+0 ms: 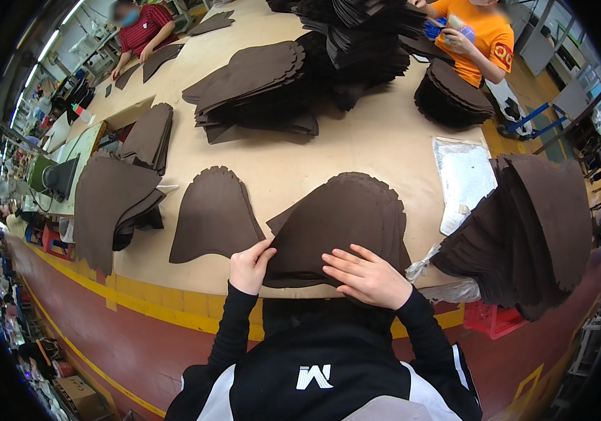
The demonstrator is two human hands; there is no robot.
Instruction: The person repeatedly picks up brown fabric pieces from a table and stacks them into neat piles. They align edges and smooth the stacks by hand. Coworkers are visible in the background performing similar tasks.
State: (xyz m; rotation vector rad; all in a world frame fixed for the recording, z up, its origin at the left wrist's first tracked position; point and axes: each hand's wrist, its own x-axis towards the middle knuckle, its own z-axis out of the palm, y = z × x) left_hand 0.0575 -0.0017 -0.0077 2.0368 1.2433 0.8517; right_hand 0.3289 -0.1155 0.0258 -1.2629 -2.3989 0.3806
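Observation:
A stack of dark brown cut fabric panels (342, 224) with notched, curved top edges lies in front of me at the table's near edge. My left hand (250, 268) pinches the lower left corner of its top panel between thumb and fingers. Flat on the lower right of that stack rests my right hand (367, 277), its fingers stretched out. Just left of the stack, a smaller pile of the same brown panels (213, 214) lies close to my left hand. How many layers the left hand grips cannot be seen.
The beige table (279, 158) carries further piles: a left stack (114, 203), a far stack (251, 81) and a right stack (525, 231) overhanging the edge. A plastic-wrapped white packet (463, 179) lies at right. Two people work across the table. A red crate (493, 321) stands below.

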